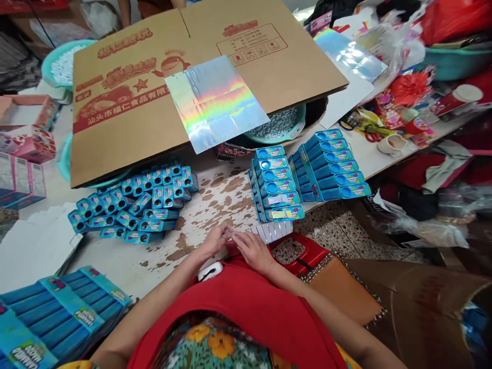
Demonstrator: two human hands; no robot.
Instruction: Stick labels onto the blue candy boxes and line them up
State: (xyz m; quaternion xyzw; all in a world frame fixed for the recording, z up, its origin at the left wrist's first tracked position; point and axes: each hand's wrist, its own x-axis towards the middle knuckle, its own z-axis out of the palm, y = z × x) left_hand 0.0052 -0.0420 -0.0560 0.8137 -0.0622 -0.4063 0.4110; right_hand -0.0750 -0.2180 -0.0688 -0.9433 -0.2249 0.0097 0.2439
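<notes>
Near the table's front edge, my left hand (218, 239) has its fingers pinched together, and what they hold is too small to make out. My right hand (254, 251) meets it at the fingertips, its fingers bent close together. Just beyond my right hand lies a strip of pale labels (271, 232). Small blue boxes with round openings (156, 214) lie in a loose group to the left. On the right stand blue boxes in a stack (277, 187), beside a fanned row of more blue boxes (332, 166).
A large cardboard sheet (154, 113) covers teal basins, with a shiny holographic sheet (217, 102) on it. Packed blue boxes (65, 307) fill the lower left. A white cup (392, 144) stands at the right, and a red stool (313, 251) is below the table edge.
</notes>
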